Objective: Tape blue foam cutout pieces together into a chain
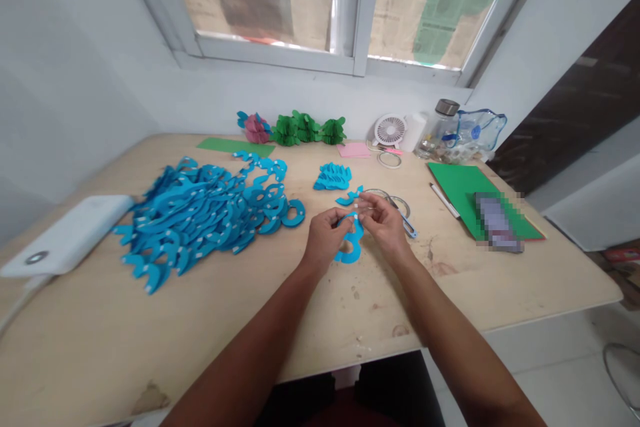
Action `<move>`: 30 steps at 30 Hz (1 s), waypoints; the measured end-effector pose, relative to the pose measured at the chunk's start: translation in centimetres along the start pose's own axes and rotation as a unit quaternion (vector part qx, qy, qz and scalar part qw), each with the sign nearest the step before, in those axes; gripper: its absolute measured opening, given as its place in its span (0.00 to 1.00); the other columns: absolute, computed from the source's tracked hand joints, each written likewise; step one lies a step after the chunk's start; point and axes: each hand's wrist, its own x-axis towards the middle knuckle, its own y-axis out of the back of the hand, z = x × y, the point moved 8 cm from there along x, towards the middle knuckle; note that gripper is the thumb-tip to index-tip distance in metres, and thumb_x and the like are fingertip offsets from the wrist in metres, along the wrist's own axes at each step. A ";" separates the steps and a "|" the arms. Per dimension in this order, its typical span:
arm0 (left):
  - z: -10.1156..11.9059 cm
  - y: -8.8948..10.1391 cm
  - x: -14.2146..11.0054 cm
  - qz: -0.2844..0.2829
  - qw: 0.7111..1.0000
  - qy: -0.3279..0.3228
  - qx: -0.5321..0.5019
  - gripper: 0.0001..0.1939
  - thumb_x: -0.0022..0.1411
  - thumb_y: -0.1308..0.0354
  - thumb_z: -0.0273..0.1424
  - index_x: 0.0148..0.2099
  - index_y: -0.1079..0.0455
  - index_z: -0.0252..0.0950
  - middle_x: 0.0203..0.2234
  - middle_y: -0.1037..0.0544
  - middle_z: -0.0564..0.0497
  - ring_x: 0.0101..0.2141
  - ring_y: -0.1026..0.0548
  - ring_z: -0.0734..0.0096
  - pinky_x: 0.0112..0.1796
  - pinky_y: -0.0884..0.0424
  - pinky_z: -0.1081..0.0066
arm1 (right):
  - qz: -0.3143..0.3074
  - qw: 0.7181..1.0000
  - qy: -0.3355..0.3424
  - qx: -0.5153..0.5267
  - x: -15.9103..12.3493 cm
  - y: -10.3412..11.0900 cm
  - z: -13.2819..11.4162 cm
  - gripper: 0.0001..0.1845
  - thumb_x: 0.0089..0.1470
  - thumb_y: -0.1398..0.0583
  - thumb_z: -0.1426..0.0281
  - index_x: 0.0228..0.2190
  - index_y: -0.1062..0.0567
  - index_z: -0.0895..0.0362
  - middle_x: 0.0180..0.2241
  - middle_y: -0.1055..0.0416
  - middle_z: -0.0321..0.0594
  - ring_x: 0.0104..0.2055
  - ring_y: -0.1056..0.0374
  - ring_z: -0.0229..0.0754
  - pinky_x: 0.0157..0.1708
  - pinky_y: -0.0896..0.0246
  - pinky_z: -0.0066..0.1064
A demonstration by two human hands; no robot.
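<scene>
My left hand [326,233] and my right hand [383,220] meet over the middle of the wooden table [250,320]. Both pinch a blue curved paper cut-out [350,248] between them, fingers closed on its upper end. A large heap of the same blue paper cut-outs [200,213] lies to the left. A smaller stack of blue pieces [333,177] and one loose blue piece [349,197] lie just beyond my hands. A roll of clear tape [395,201] and a blue-handled tool [409,227] sit beside my right hand.
A white power bank [65,235] lies at the left edge. Green card [465,193] with a phone [497,221] and a pen [444,200] lies right. Green and pink paper decorations [300,128], a small fan [390,130], a jar [440,127] and a clear bag [477,130] line the wall.
</scene>
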 end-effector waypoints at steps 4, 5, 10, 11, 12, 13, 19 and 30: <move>0.2 -0.1 0.0 -0.003 1.000 -0.012 0.013 0.07 0.47 0.43 0.32 0.22 0.31 0.33 0.16 0.31 0.55 0.18 0.34 0.78 0.16 0.38 0.80 | 0.007 1.000 0.012 0.001 0.0 0.1 0.0 0.22 0.41 0.40 0.72 0.42 0.28 0.53 0.35 0.29 0.38 0.28 0.35 0.36 0.29 0.38 0.29; 0.2 -0.1 0.0 -0.002 1.000 -0.014 0.015 0.07 0.47 0.43 0.32 0.22 0.31 0.33 0.16 0.31 0.55 0.18 0.35 0.78 0.16 0.38 0.80 | 0.009 1.000 0.016 -0.002 0.0 0.2 -0.1 0.21 0.41 0.41 0.73 0.42 0.28 0.54 0.35 0.29 0.39 0.29 0.34 0.37 0.30 0.38 0.29; 0.0 0.0 0.0 0.007 1.000 -0.013 0.008 0.06 0.46 0.42 0.31 0.24 0.30 0.33 0.17 0.30 0.55 0.18 0.34 0.78 0.17 0.37 0.80 | 0.033 0.996 0.064 -0.062 -0.1 0.5 -0.9 0.20 0.44 0.42 0.73 0.42 0.29 0.56 0.35 0.30 0.40 0.32 0.33 0.38 0.35 0.37 0.31; 0.0 0.1 0.0 0.011 1.000 -0.011 0.006 0.06 0.46 0.42 0.32 0.24 0.30 0.33 0.17 0.29 0.55 0.18 0.33 0.78 0.16 0.37 0.80 | 0.039 0.992 0.087 -0.088 -0.2 0.5 -1.4 0.19 0.45 0.43 0.73 0.43 0.29 0.56 0.35 0.30 0.40 0.33 0.33 0.39 0.36 0.36 0.32; 0.0 0.2 0.0 0.014 1.000 -0.009 0.004 0.06 0.46 0.42 0.32 0.25 0.29 0.33 0.17 0.29 0.55 0.18 0.33 0.77 0.16 0.37 0.80 | 0.042 0.985 0.114 -0.119 -0.4 0.5 -1.9 0.19 0.45 0.43 0.74 0.43 0.29 0.56 0.35 0.30 0.40 0.34 0.33 0.39 0.38 0.36 0.33; -0.1 0.2 0.0 0.018 1.000 -0.009 0.003 0.07 0.46 0.42 0.32 0.25 0.29 0.33 0.17 0.29 0.55 0.19 0.33 0.77 0.17 0.37 0.79 | 0.045 0.977 0.144 -0.153 -0.6 0.3 -2.6 0.19 0.45 0.43 0.75 0.43 0.29 0.56 0.36 0.30 0.41 0.35 0.33 0.40 0.39 0.36 0.34; 0.2 0.5 0.1 0.029 0.999 -0.030 0.001 0.06 0.47 0.42 0.31 0.27 0.27 0.33 0.20 0.26 0.53 0.22 0.30 0.74 0.20 0.34 0.78 | 0.038 0.927 0.250 -0.278 -1.8 -1.1 -4.6 0.21 0.47 0.46 0.79 0.44 0.30 0.55 0.36 0.31 0.42 0.37 0.33 0.41 0.41 0.36 0.36; -0.1 0.4 0.1 0.027 0.999 -0.024 -0.006 0.04 0.45 0.41 0.29 0.26 0.27 0.34 0.19 0.27 0.54 0.21 0.31 0.75 0.21 0.35 0.78 | 0.058 0.961 0.176 -0.205 -1.2 -0.3 -3.2 0.20 0.45 0.44 0.78 0.42 0.29 0.55 0.40 0.30 0.42 0.34 0.31 0.39 0.39 0.35 0.34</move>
